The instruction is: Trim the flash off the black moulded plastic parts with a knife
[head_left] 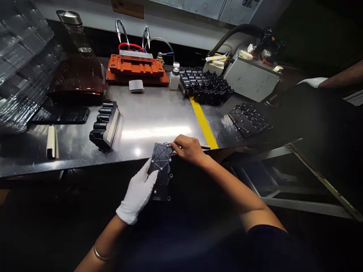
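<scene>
A black plastic cover with star-shaped ribs and small screw bosses [161, 156] is held upright at the table's front edge. My left hand [138, 190], in a white glove, grips its left side with the thumb across the front. My right hand [188, 149] is bare, its fingers curled and pinched at the cover's upper right corner. From behind this hand a thin, dark-ended stick [205, 147] juts out to the right. Whether it is in the fingers or lies on the table, I cannot tell.
On the steel table [153, 109] stand a similar black part [104, 124], an orange fixture [136, 68] and a white bottle [174, 77]. Black parts [205, 85] are piled beyond yellow tape [202, 122]. Another person's gloved hand [313, 82] is at right.
</scene>
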### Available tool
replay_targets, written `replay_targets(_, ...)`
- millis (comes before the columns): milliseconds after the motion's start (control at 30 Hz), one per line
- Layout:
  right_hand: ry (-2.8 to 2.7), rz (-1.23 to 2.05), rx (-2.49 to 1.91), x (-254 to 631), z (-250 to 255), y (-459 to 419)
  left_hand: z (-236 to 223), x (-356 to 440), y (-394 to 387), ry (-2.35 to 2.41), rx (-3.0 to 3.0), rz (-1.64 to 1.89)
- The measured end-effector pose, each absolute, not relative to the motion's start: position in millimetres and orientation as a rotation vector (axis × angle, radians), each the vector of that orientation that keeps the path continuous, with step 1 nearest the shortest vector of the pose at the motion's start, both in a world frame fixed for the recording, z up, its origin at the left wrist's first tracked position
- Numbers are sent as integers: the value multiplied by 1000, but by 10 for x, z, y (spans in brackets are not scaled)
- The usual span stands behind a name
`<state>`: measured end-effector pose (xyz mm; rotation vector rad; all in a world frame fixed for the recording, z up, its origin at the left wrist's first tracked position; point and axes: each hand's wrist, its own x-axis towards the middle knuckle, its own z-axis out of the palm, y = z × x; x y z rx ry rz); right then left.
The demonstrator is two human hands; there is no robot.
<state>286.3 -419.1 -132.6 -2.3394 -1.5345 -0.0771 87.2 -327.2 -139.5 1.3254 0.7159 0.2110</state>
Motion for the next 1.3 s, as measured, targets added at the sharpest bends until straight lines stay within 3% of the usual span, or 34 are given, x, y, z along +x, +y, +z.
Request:
replay_targets(300,-1361,-70,-2344,2810,-1351,-4245,-1385,880,-3279,747,1314,222)
replay_targets(567,-1559,25,-2169,2655,-1310,-4509,-1378,874,-3267,798,1366,196)
replay_targets(1300,-1515,-203,-2186,2629,-1421,-4453,-1363,905,-3276,809,1370,238)
